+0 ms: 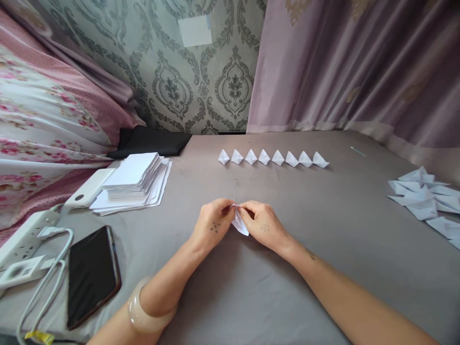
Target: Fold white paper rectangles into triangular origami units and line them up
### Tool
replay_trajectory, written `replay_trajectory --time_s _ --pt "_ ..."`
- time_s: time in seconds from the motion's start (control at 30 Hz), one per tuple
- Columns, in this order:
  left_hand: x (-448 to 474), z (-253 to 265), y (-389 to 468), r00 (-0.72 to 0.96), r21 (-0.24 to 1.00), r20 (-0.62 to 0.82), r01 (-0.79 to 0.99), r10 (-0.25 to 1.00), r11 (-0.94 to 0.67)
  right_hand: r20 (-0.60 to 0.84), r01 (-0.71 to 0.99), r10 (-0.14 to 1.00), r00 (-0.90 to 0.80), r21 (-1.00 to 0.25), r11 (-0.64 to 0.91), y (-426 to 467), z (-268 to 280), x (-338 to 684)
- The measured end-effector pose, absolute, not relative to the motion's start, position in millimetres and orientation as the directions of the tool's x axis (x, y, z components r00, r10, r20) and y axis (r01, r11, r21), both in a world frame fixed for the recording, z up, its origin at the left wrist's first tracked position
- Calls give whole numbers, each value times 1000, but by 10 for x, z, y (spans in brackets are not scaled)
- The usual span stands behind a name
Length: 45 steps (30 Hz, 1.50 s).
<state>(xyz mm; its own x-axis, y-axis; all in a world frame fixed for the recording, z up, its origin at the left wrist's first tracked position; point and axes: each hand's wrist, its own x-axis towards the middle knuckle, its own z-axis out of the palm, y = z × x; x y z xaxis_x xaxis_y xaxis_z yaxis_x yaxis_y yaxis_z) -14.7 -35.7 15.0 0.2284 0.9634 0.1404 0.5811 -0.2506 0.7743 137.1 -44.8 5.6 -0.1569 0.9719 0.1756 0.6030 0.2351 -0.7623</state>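
A small piece of folded white paper point(240, 224) is pinched between both hands above the middle of the table. My left hand point(214, 220) is closed on its upper left edge, fingertips curled around it. From the other side my right hand point(264, 221) grips the paper with thumb and fingers pressed together. The paper's lower tip points down between the hands; its upper part is partly hidden by my fingers. Beyond the hands, several small folded paper pieces point(264, 157) stand in a row.
To the left lies a stack of white paper sheets point(131, 172) beside a white power bank point(86, 191). Nearer are a phone point(92, 275), a power strip point(28, 239) and white cables point(59, 261). A pile of folded paper shapes point(424, 196) rests at the far right. Behind sits black cloth point(154, 141).
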Motion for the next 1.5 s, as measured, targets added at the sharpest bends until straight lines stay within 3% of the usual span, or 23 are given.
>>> replay_trajectory --time_s 0.13,0.37,0.5,0.7,0.9,1.17,1.27,1.4,1.5 --pt "-137 148 -358 191 708 177 657 965 -260 62 570 985 -160 -809 144 -438 75 1384" --pt "-158 93 -331 199 864 61 480 978 -151 93 599 983 -158 -782 170 -432 54 1401" --pt "-172 44 -306 189 881 62 451 980 -143 70 616 986 -154 -773 151 -439 68 1398" --pt "-180 65 -293 147 877 48 468 988 -112 -104 462 957 -271 -886 34 -467 167 1438" --pt "-185 76 -289 160 869 73 474 984 -141 -134 380 956 -263 -925 -25 -462 161 1438" --pt "-156 43 -286 162 902 91 405 983 -150 -44 418 971 -235 -906 60 -452 68 1413" --pt "-205 3 -231 67 913 116 386 991 -133 85 492 983 -160 -857 154 -477 81 1390" --pt "-280 -35 -158 -17 911 151 389 988 -133 313 590 932 -184 -723 360 -537 116 1354" --pt "-284 -52 -141 -24 894 172 423 985 -146 309 700 892 -329 -555 451 -581 108 1328"
